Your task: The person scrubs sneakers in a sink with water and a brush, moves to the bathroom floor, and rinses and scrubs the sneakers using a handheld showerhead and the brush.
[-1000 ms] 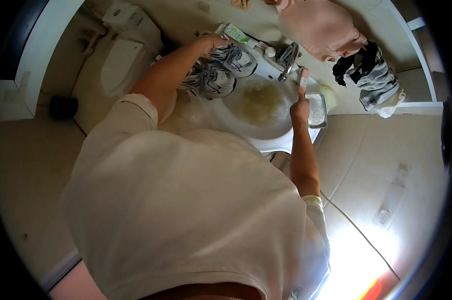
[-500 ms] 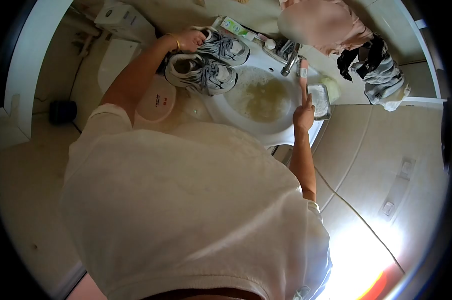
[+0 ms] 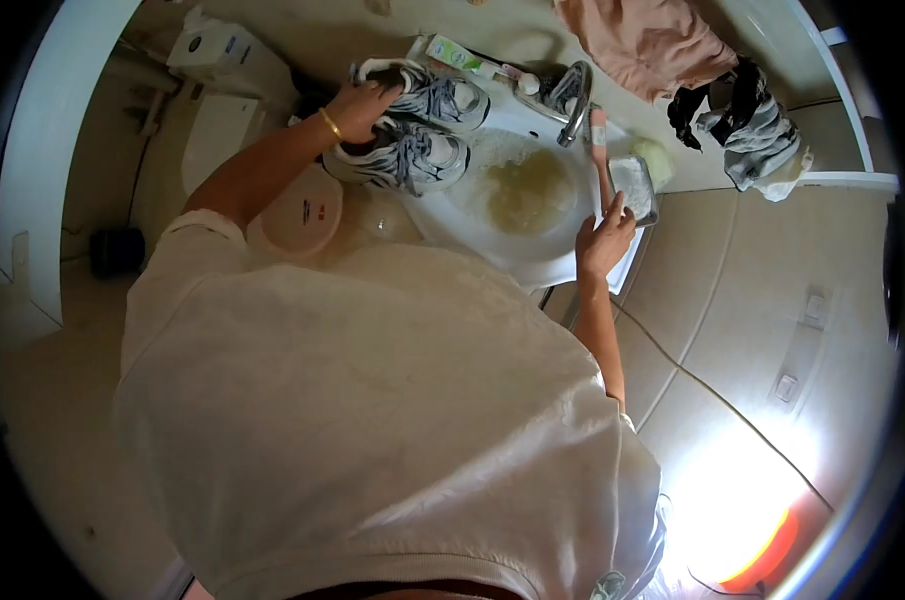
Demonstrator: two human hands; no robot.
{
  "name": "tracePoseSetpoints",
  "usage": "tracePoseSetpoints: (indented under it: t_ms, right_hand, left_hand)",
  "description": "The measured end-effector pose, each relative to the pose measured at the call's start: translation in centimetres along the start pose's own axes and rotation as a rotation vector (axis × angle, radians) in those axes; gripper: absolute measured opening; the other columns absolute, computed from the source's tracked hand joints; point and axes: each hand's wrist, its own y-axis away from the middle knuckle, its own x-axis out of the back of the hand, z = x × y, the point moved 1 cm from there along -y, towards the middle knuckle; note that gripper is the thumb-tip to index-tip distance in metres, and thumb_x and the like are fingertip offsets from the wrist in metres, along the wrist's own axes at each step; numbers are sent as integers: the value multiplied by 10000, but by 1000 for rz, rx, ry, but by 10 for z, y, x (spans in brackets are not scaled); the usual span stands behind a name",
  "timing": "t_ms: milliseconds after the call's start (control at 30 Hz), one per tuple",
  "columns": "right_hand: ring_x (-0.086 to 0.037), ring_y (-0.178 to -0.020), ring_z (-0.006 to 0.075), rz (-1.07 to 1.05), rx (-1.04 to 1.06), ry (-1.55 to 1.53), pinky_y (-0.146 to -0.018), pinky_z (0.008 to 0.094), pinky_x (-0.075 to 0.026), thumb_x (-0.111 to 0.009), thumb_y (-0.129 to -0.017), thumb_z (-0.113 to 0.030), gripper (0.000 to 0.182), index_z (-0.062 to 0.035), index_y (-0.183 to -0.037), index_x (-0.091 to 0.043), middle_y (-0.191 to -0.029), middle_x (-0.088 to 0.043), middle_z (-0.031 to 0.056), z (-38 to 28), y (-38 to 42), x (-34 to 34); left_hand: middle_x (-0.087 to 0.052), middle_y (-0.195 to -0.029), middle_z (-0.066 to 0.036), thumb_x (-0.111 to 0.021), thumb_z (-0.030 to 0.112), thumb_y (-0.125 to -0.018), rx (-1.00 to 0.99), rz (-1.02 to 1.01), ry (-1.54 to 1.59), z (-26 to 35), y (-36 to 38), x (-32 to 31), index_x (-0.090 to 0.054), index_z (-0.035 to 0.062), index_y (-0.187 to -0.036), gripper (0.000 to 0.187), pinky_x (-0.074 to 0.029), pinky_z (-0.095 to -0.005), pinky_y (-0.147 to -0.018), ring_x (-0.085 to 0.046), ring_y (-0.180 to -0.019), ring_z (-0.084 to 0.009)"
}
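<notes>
A pair of grey-and-white sneakers, the far sneaker (image 3: 455,103) and the near sneaker (image 3: 433,163), rests side by side on the sink's left edge, toes to the right. My left hand (image 3: 361,110) is at their heels, fingers closed around the heel openings of both; the fingertips are partly hidden. On the sink's right rim lies a pink-handled brush (image 3: 600,150), beside a rectangular tray of white material (image 3: 631,187). Over the brush's near end my right hand (image 3: 605,244) has its fingers apart, holding nothing. Cloudy yellowish water (image 3: 528,195) stands in the white sink (image 3: 503,258).
A faucet (image 3: 576,105) stands behind the basin, next to a toothpaste box (image 3: 453,52). A pink basin (image 3: 308,215) is at the left, near the toilet (image 3: 218,135). Pink cloth (image 3: 643,45) and grey clothes (image 3: 763,150) hang at the upper right. A cord (image 3: 723,400) crosses the right wall.
My right hand has let go of the brush and its fingers have spread. My left hand has shifted from the far sneaker's heel to span both heels.
</notes>
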Motion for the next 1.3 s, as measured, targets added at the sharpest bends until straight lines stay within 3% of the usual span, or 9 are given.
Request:
tracePoseSetpoints:
  t_ms: [200, 233, 367, 467, 600, 733, 967, 1067, 1300]
  right_hand:
    - [-465, -878, 362, -66, 125, -149, -743, 425, -383, -595, -612, -36, 706, -106, -1239, -277, -1028, -444, 224, -29, 30, 0]
    - [-467, -870, 360, -81, 153, -199, -737, 423, -387, -592, -613, -31, 701, -111, -1237, -283, -1016, -450, 220, -33, 34, -1]
    - [-473, -853, 353, -194, 230, -264, -718, 416, -396, -582, -624, -22, 678, -122, -1232, -298, -979, -465, 206, -40, 40, -4]
    - [-474, -854, 346, -303, 270, -261, -727, 414, -399, -571, -649, -47, 609, -99, -1209, -336, -966, -477, 198, -39, 42, -2]
    - [-485, -858, 330, -419, 326, -301, -742, 406, -403, -568, -663, -75, 548, -80, -1179, -383, -944, -496, 186, -39, 41, 4]
    - [-495, -857, 322, -616, 360, -265, -743, 398, -412, -567, -669, -93, 465, -57, -1119, -453, -926, -512, 179, -25, 61, -1]
    - [-496, -853, 332, -787, 542, -266, -736, 402, -414, -540, -703, -139, 317, -51, -1007, -534, -920, -521, 170, -23, 84, -30]
    - [-501, -837, 338, -869, 750, -156, -741, 405, -410, -535, -711, -163, 310, -39, -995, -535, -905, -533, 169, -37, 85, -32]
    - [-484, -883, 362, -1083, 787, -127, -769, 392, -410, -565, -703, -210, 348, -39, -1005, -531, -953, -523, 180, -39, 68, -65]
  left_hand:
    - [-483, -989, -159, -598, 173, -593, 19, -1, 48, 8, 7, 17, -331, 38, -1170, 650, -399, -410, -729, -465, -918, -322]
    - [-483, -1023, -153, -548, 151, -638, 99, -43, 138, 2, -3, 7, -393, 43, -1100, 500, -393, -413, -748, -463, -942, -318]
    - [-501, -1008, -152, -495, 87, -695, 334, -285, 149, 7, -23, -1, -471, 47, -1005, 314, -396, -382, -789, -469, -971, -298]
    - [-493, -1065, -123, -479, 65, -739, 337, -436, 69, 5, -34, -14, -520, 64, -971, 235, -418, -376, -785, -499, -943, -267]
    - [-503, -1059, -108, -486, 78, -749, 422, -273, 53, 25, -9, -10, -520, 75, -1033, 286, -425, -348, -801, -504, -950, -248]
    - [-535, -967, -132, -510, 46, -692, 627, -91, 192, 50, 41, 10, -552, 50, -894, 207, -423, -371, -752, -502, -913, -296]
    - [-538, -888, -136, -471, 71, -755, 1094, -107, 343, 68, 174, -22, -543, 35, -855, 128, -434, -382, -687, -521, -785, -288]
    - [-556, -896, -107, -482, 123, -775, 1319, -196, 394, 100, 241, -25, -557, 66, -912, 166, -466, -386, -643, -540, -775, -254]
    - [-566, -848, -101, -476, 127, -787, 1798, -385, 517, 169, 383, -86, -564, 71, -905, 157, -454, -360, -556, -552, -673, -237]
